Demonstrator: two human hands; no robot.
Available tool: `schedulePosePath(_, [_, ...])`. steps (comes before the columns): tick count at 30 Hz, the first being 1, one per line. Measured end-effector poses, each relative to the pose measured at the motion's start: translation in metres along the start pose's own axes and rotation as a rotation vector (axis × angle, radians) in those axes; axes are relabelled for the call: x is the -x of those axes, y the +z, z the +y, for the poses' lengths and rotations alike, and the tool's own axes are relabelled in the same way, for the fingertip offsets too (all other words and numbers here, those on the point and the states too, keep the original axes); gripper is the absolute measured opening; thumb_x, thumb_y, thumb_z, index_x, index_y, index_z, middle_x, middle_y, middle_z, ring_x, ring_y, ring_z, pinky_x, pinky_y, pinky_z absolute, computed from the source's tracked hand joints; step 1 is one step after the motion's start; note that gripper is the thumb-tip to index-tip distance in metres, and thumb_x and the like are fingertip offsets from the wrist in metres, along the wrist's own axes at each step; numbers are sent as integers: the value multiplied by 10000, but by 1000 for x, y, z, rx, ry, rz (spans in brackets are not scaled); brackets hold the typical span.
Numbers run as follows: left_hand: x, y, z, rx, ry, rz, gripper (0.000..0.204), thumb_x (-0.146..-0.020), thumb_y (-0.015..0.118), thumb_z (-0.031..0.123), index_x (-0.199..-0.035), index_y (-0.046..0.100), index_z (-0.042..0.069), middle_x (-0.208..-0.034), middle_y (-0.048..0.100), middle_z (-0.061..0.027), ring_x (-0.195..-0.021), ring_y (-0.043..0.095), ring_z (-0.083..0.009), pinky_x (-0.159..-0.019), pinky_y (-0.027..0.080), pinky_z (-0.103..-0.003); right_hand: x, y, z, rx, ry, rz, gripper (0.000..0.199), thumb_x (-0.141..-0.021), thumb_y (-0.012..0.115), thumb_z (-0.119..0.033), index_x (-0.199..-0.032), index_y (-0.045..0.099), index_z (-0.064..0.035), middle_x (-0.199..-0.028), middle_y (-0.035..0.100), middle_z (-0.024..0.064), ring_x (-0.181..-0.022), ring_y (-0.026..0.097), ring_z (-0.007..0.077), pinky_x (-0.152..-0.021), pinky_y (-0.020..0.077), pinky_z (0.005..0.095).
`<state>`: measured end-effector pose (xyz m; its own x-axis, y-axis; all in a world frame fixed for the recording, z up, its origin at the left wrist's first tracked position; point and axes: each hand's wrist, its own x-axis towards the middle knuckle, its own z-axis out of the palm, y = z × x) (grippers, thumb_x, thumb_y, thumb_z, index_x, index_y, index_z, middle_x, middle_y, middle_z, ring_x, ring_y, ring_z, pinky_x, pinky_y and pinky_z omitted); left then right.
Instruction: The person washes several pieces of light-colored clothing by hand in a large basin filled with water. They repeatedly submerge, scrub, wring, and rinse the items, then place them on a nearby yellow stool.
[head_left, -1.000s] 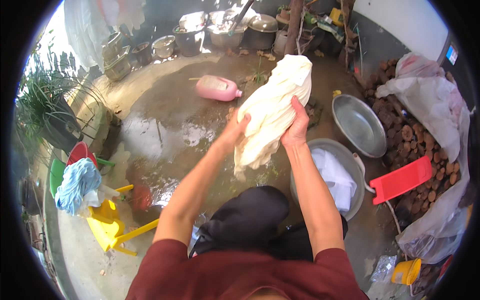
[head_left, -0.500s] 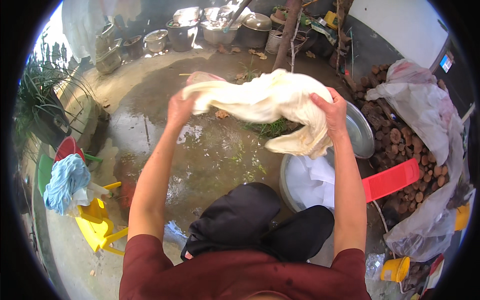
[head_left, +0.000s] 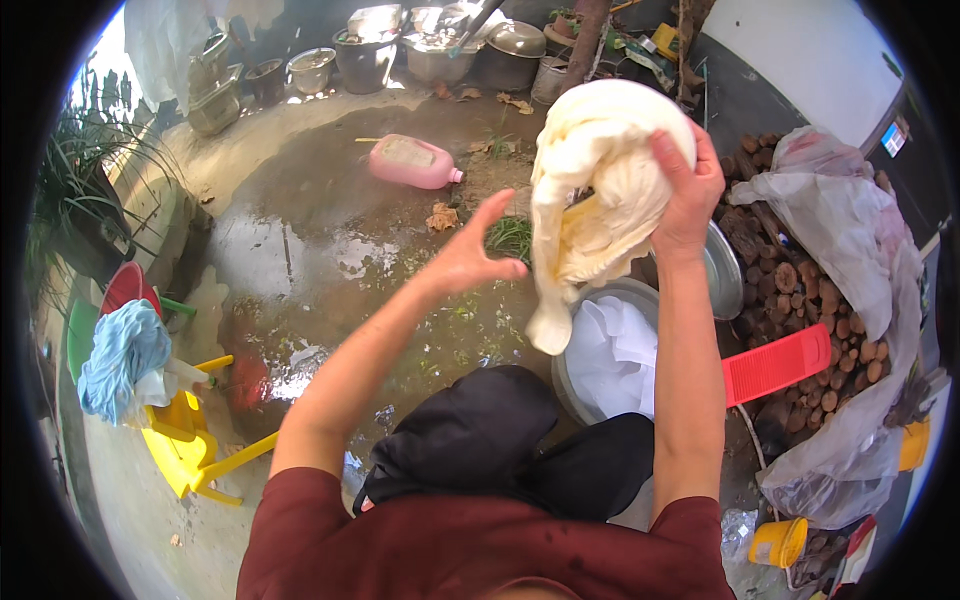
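My right hand point(head_left: 688, 190) grips a bunched, wet cream-coloured cloth point(head_left: 595, 190) and holds it up over a metal basin point(head_left: 566, 375) that contains white laundry point(head_left: 620, 350). The cloth's tail hangs down toward the basin rim. My left hand point(head_left: 472, 255) is open with fingers spread, just left of the hanging cloth and not touching it. My knees in black trousers point(head_left: 480, 435) are below, close to the basin.
A pink jug point(head_left: 412, 162) lies on the wet concrete floor point(head_left: 300, 250). A second metal basin point(head_left: 722, 272), a red washboard point(head_left: 775, 363), stacked firewood point(head_left: 800, 270) and plastic sheeting point(head_left: 850, 240) are at right. A yellow stool point(head_left: 190, 440) with blue cloth point(head_left: 120, 360) stands at left; pots line the far wall.
The cloth was stretched wide between both hands; now it is bunched up in the right hand alone, and the left hand has let go and opened.
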<state>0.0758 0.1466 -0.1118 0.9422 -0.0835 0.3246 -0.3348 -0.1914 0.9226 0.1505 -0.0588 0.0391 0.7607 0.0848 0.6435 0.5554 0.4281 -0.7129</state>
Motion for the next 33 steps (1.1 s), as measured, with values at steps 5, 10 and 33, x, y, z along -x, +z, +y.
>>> schedulePosePath(5, [-14,72,-35,-74,78,406,1067,-646,821,386,-1456,213,50,-1475,311,-168,-1347,337,-302,-1111,290,-413,-11,10,-3,-308,72,-142,471,-904,594,-311,-1231,512,19,-1184,594,132,-1082,584,230,-965,451,365])
schedulePosePath(10, [-41,56,-17,1270,-166,480,456,-988,386,349,-1325,431,46,-1311,524,-119,-1191,530,-240,-1007,451,-384,12,-4,18,-333,139,-95,532,-923,550,-362,-1297,474,9,-1296,537,109,-1202,507,235,-1067,351,378])
schedulePosePath(33, [-44,-62,114,445,207,389,221,-934,538,91,-1153,553,62,-1065,635,-83,-942,627,-164,-823,539,-309,77,58,81,-58,345,-342,517,-648,729,-5,-1137,561,22,-1071,643,111,-944,623,201,-851,483,305])
